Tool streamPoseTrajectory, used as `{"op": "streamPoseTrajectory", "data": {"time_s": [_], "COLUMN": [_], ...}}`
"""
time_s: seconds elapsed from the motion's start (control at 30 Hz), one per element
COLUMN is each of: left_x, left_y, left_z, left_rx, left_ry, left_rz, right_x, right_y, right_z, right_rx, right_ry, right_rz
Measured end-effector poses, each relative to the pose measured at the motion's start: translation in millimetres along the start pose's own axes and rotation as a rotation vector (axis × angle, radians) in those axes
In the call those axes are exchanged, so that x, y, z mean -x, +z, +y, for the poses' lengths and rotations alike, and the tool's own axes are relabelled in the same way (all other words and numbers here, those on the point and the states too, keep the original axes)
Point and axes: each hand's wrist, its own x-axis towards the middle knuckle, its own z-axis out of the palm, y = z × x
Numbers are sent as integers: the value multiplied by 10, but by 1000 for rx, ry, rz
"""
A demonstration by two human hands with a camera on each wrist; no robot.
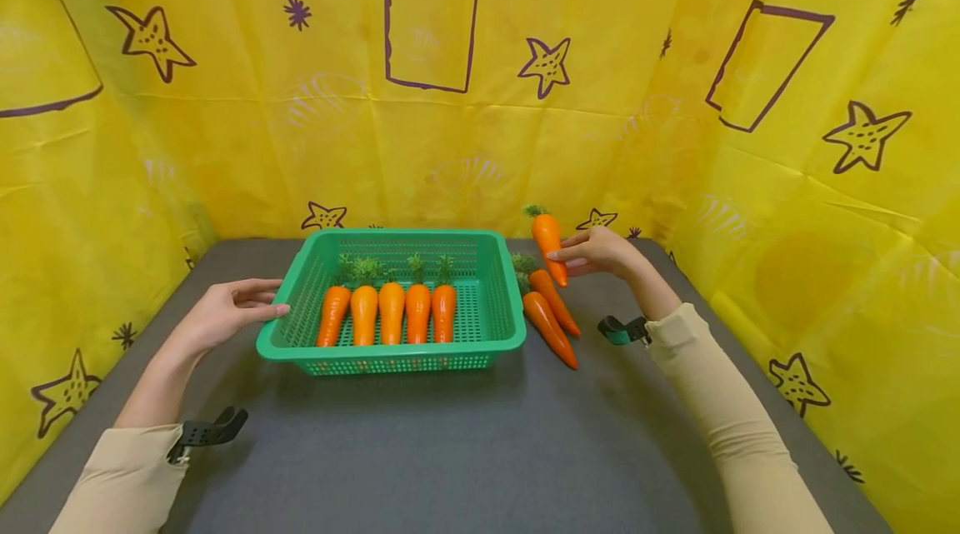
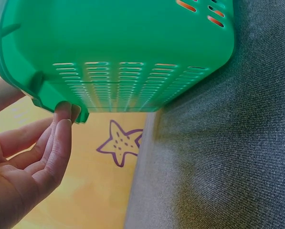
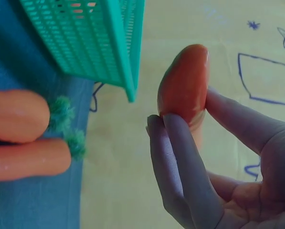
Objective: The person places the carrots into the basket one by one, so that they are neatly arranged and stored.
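My right hand (image 1: 596, 253) pinches an orange carrot (image 1: 547, 238) near its tapered lower end, leafy green top upward. It hangs above the table, just right of the green basket (image 1: 390, 356). In the right wrist view, thumb and fingers (image 3: 183, 162) press the carrot (image 3: 185, 86) from opposite sides. At the basket's left end, my left hand (image 1: 228, 313) grips the rim, thumb on top. From the left wrist view, the fingers (image 2: 61, 138) sit under the rim's edge. Inside the basket several carrots (image 1: 392, 309) lie side by side, green tops toward the back.
Two more carrots (image 1: 551, 330) lie on the grey table (image 1: 450, 451) beside the basket's right end, tops against or near its wall. A yellow curtain (image 1: 450, 151) with drawn stars and frames encloses the back and sides. Each wrist wears a black strap (image 1: 213, 427).
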Motion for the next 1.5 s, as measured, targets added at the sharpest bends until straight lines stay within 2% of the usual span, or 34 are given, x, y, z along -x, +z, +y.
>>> {"op": "streamPoseTrajectory", "data": {"time_s": [0.4, 0.93, 1.07, 1.27, 1.5], "left_x": [10, -8, -12, -11, 1], "left_y": [-20, 0, -7, -1, -5], "left_z": [19, 16, 27, 24, 7], "left_rx": [-7, -20, -26, -20, -20], "left_ry": [2, 2, 2, 5, 1], "left_rz": [2, 6, 11, 10, 7], "right_x": [-34, -238, -299, -405, -523], "right_y": [257, 738, 847, 1006, 1146], "right_z": [-288, -527, -566, -587, -570], "right_rx": [12, 84, 76, 71, 42], "right_ry": [-20, 34, 43, 59, 99], "right_rz": [-78, -184, -206, -294, -347]}}
